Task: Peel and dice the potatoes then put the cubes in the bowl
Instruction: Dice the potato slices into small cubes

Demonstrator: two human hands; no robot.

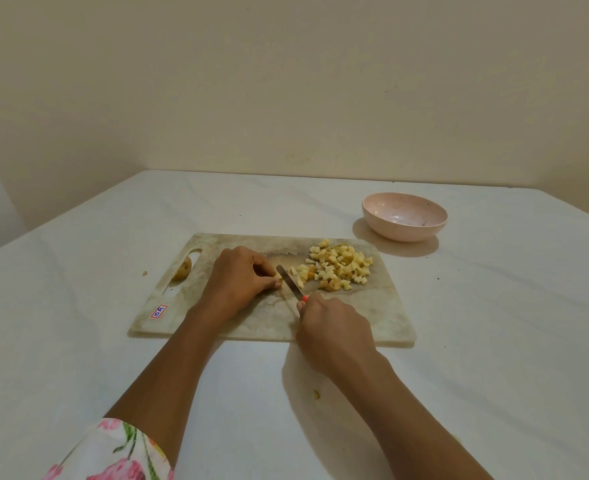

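The diced potato cubes (pixel 338 266) lie in a loose heap on the far right part of the cutting board (pixel 372 317), pale yellow with some browned faces. Toward the board's middle, just left of the heap, the left hand (pixel 241 275) curls its fingertips and thumb down on a small potato piece (pixel 278 279); most of that piece is hidden under the fingers, so its shape is hard to make out. The knife (pixel 289 282) lies slanted across the board's middle, its blade tip right beside the left fingertips and its edge down at the board. The right hand (pixel 331 327) has its fingers wrapped tight round the knife's orange handle, over the board's near edge.

At the board's left end a whole unpeeled potato (pixel 183 268) sits in the handle slot, and a red and blue sticker (pixel 159 311) is stuck at the near left corner. The pink bowl (pixel 403 216) stands on the table (pixel 493 341) just beyond the board's far right corner, apart from it; its inside shows bare speckled pink with a dark fleck or two. A small yellow scrap (pixel 316 394) lies on the table nearer than the board, and the left forearm ends in a floral sleeve (pixel 113 452)
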